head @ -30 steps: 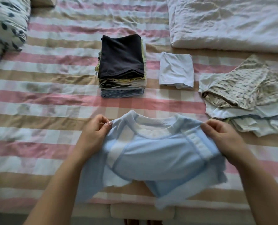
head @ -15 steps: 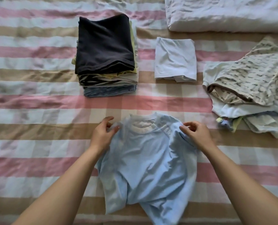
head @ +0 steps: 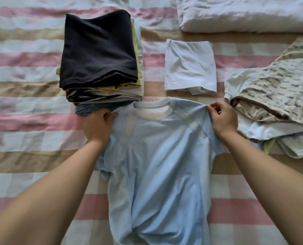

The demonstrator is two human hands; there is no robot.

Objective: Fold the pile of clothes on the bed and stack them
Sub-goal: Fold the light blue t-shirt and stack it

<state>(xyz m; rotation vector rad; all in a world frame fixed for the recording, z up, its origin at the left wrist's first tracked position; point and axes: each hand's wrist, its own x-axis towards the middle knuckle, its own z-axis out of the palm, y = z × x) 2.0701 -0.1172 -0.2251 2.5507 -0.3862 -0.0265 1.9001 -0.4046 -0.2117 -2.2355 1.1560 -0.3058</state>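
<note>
A light blue T-shirt [head: 161, 165] lies spread on the striped bed, collar pointing away from me. My left hand [head: 98, 126] pinches its left shoulder and my right hand [head: 223, 119] pinches its right shoulder. Its hem near the bottom edge is bunched. Just beyond my left hand stands a stack of folded clothes [head: 99, 55] with a black garment on top. A single folded white garment [head: 189, 66] lies to the right of the stack. At the right sits the unfolded pile [head: 278, 96], topped by a cream patterned piece.
A folded white duvet [head: 244, 13] lies across the far right of the bed. The pink, tan and white striped sheet [head: 27, 121] shows bare at the left of the shirt.
The shirt went from held up to laid flat and spread wider. Both hands moved outward and away from me, drawing the shoulders apart. The camera moved closer over the bed.
</note>
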